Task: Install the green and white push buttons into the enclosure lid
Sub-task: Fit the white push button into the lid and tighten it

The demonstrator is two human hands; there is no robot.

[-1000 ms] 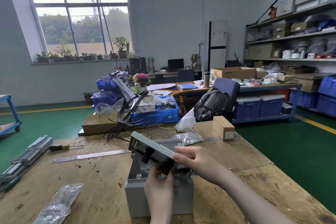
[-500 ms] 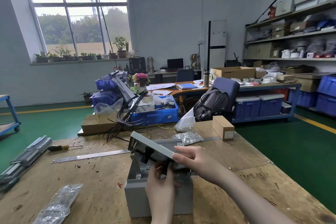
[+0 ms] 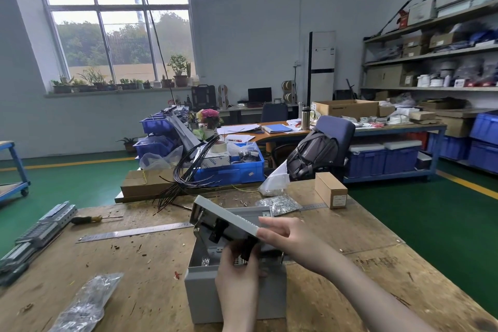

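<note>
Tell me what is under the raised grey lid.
Under the lid, two black component bodies hang from its underside: one free, one gripped by the left hand. Below sits the open grey enclosure. The right hand steadies the lid edge. Button colours are hidden.

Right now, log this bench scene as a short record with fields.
surface: wooden workbench
enclosure: grey box, open, standing on the bench
lid: grey lid, raised and tilted over the box
right hand: right hand grips the lid's near edge
left hand: left hand holds a black part under the lid
button colours: not visible
nearby: steel ruler, screwdriver, small cardboard box
</note>
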